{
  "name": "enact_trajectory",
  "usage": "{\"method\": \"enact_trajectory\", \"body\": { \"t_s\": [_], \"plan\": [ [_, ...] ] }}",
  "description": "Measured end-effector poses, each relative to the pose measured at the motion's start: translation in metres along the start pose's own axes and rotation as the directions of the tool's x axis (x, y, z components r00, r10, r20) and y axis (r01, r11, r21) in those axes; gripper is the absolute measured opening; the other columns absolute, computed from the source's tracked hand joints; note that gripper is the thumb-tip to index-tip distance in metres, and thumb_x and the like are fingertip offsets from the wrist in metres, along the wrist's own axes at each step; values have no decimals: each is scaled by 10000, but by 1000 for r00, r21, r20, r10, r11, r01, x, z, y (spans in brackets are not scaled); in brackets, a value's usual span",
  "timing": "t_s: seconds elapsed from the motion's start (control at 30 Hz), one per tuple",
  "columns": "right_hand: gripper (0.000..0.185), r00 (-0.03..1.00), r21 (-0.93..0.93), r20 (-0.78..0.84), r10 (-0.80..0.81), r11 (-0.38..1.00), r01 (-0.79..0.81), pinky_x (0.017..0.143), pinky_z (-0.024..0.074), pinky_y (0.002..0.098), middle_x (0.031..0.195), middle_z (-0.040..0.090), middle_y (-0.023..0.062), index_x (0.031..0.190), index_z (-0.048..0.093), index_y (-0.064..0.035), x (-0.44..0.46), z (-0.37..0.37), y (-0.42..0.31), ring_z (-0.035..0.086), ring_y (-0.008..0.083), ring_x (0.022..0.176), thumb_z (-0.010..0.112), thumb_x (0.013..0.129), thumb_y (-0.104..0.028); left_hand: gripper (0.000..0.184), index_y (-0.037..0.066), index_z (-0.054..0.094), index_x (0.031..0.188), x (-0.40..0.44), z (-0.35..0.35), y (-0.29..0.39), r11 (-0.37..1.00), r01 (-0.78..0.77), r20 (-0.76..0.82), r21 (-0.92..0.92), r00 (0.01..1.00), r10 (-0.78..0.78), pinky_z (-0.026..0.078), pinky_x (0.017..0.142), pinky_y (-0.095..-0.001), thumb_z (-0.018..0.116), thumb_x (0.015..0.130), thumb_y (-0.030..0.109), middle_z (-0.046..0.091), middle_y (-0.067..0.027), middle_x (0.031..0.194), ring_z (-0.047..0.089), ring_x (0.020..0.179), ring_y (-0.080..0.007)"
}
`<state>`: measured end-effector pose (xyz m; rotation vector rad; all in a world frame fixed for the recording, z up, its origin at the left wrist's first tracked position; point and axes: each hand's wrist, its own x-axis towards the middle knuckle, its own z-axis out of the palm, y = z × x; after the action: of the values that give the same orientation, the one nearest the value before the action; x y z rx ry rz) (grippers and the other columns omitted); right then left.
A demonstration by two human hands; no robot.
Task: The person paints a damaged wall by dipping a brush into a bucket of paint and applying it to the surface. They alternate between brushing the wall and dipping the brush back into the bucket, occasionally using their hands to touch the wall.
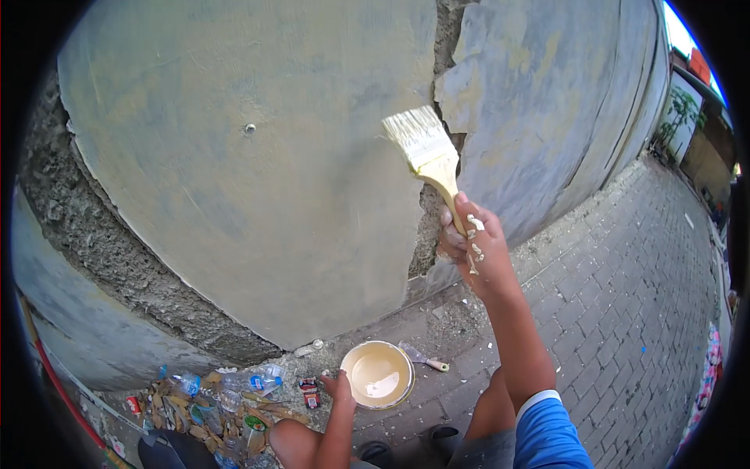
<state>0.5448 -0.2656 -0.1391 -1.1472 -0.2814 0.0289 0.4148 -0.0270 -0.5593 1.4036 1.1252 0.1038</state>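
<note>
My right hand (pixel 474 244) is closed round the pale handle of a wide paintbrush (pixel 436 160), with white paint smears on its skin. The bristles are coated with cream paint and point up and left, in front of the cracked wall (pixel 312 172). Whether they touch it I cannot tell. Low in the view, my left hand (pixel 339 387) is at the left rim of a round bucket (pixel 411 375) of cream paint. Its fingers are small and partly hidden, so their grip is unclear. A scraper (pixel 424 357) lies on the ground just right of the bucket.
Plastic bottles (pixel 264 380) and dry leaves lie in a heap at lower left, beside small red packs (pixel 311 393). A red hose (pixel 58 383) runs along the left edge. Brick paving (pixel 609 297) stretches to the right. Deep cracks split the wall.
</note>
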Motion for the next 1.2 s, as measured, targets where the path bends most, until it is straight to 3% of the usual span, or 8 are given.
{"method": "enact_trajectory", "body": {
  "t_s": [0.13, 0.4, 0.5, 0.73, 0.9, 1.03, 1.13, 1.2],
  "plan": [
    [355, 966, 88, -19, 259, 963, -256, 496, 266, 226, 596, 353, -61, 802, 530, -68, -40, -38, 67, 297, 49, 527, 482, 1006, -355, 888, -6, 48, 1495, 18, -8, -5, 986, 93, 93, -141, 992, -81, 425, 1027, -417, 629, 838, 134, 255, -292, 1473, 442, 1275, -383],
    [411, 996, -149, 81, 28, 989, -15, 491, 282, 232, 575, 388, -64, 738, 537, -72, -26, -30, 70, 349, 49, 520, 491, 999, -386, 987, 23, 22, 1509, 58, -27, -42, 964, 211, 246, -161, 955, -168, 366, 1064, -418, 686, 797, 182, 255, -255, 1499, 384, 1326, -338],
    [419, 994, -177, 84, -70, 981, 84, 479, 282, 234, 570, 393, -65, 720, 542, -74, 11, -31, 67, 351, 45, 504, 495, 996, -386, 935, -13, 55, 1499, 14, -29, 7, 984, -88, 14, 154, 996, 87, 325, 1089, -402, 666, 819, 182, 278, -259, 1490, 365, 1342, -320],
    [415, 973, 81, -5, 230, 970, -229, 458, 274, 237, 579, 414, -65, 703, 553, -83, 2, -62, 176, 356, 36, 492, 506, 995, -375, 538, 22, 349, 1386, -96, -32, 184, 879, -410, 517, 244, 822, 239, 384, 1010, -372, 565, 923, 193, 496, -179, 1335, 486, 1225, -275],
    [413, 978, 60, -32, 205, 977, -202, 468, 280, 232, 597, 417, -64, 720, 535, -77, -22, -60, 162, 355, 39, 505, 505, 996, -383, 403, 6, 513, 1237, -146, -21, 279, 305, -900, 850, 312, 408, 333, 440, 934, -364, 607, 925, 244, 599, -173, 1163, 577, 1085, -267],
    [418, 999, 78, 43, 13, 997, -16, 486, 291, 232, 636, 424, -49, 738, 513, -69, 3, -43, 103, 354, 43, 530, 498, 998, -397, 452, 29, 507, 1283, -93, -13, 244, 696, -656, 799, 292, 567, 199, 450, 935, -400, 599, 920, 282, 585, -231, 1178, 579, 1094, -360],
    [409, 997, 227, 68, 43, 972, -57, 495, 278, 239, 664, 418, -39, 741, 486, -86, 45, -32, 98, 317, 52, 531, 500, 995, -407, 492, 26, 485, 1308, -108, -18, 241, -40, -814, 813, 580, 575, 93, 446, 941, -424, 550, 935, 341, 561, -251, 1206, 566, 1104, -388],
    [398, 994, 292, 71, 79, 951, -97, 503, 273, 245, 656, 395, -46, 746, 476, -97, 52, -36, 123, 297, 60, 519, 508, 990, -410, 511, 25, 471, 1315, -93, -19, 229, 4, -883, 883, 469, 469, 6, 442, 947, -438, 521, 940, 370, 542, -263, 1227, 552, 1114, -407]
  ]
}}
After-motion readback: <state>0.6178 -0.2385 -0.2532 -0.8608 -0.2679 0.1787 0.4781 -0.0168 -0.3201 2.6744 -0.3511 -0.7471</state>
